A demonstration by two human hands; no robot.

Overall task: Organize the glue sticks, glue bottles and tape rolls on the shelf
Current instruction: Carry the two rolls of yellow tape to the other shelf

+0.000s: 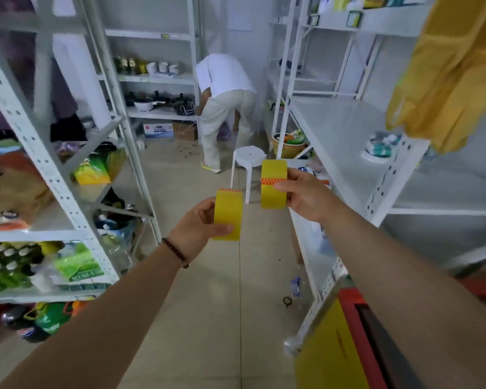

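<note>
I've got one yellow tape roll in each hand, both held out over the aisle floor, none shelved yet. My read: step in hand is carrying the pair to the shelf, prob. the bare white shelf on my right, since it's nearest and has open room.

To do it well, imo: turn right, bring the right roll in first, set it flat on its side face so it can't roll off the edge, then park the left one touching or just beside it so tape stays grouped. Keep both clear of the shelf's upright post w/ the punched holes. Don't let go before the roll sits on the board.

Left hand: fingers closed on the left tape roll, thumb across the near lower face, other fingers behind the far side; roll stands on edge, orange strip at its top rim.

Right hand: fingers closed on the right tape roll, thumb pressing its outer band near the orange strip mid-height, remaining fingers behind; I can't tell if any pass thru the core. This roll sits higher and farther out than the left one; the two are near, not touching.

No glue sticks or bottles that I can make out.
</note>
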